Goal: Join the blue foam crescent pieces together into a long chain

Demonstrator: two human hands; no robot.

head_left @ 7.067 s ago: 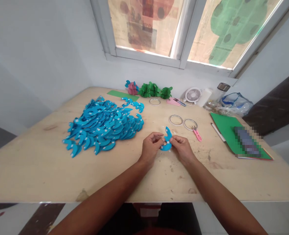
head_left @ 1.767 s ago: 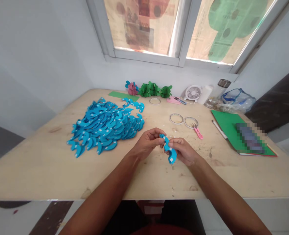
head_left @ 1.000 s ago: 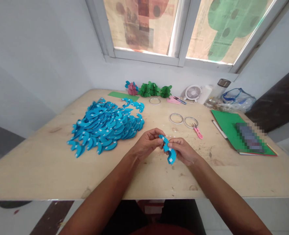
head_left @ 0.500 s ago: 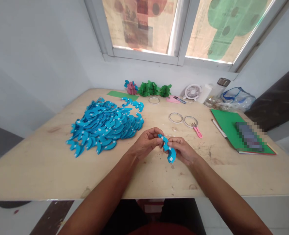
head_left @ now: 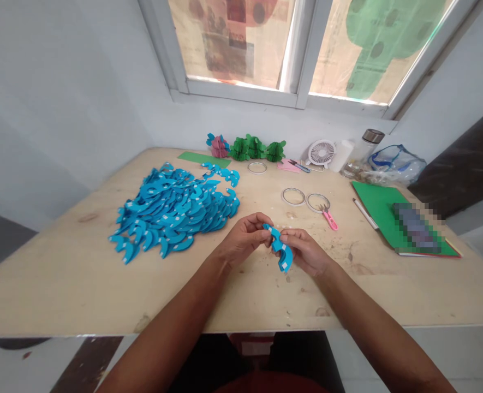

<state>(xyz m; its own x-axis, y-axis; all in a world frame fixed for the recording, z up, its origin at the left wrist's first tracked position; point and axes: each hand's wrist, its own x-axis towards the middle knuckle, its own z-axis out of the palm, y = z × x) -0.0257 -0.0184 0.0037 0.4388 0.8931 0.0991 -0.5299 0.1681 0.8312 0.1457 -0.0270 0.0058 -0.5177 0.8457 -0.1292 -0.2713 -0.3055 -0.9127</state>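
Observation:
Between my hands, just above the table near its front middle, is a curved blue paper cutout [head_left: 285, 256] with small white squares on it. My left hand [head_left: 249, 236] pinches its upper left end between thumb and fingers. The thumb and fingers of my right hand [head_left: 304, 250] close on its right edge near the middle. The lower curved end hangs free. To the left lies a big heap of similar blue paper cutouts [head_left: 176, 204], many with white squares.
Tape rolls [head_left: 293, 196] and pink-handled snips [head_left: 329, 218] lie beyond my right hand. At the back stand green paper figures [head_left: 254, 147], a small white fan [head_left: 322, 153] and a bottle [head_left: 366, 146]. A green folder [head_left: 378, 204] and a white pen [head_left: 364, 213] are at the right.
Hands and cutout keep nearly the same pose. The whole view shifts very slightly; nothing is let go or picked up.

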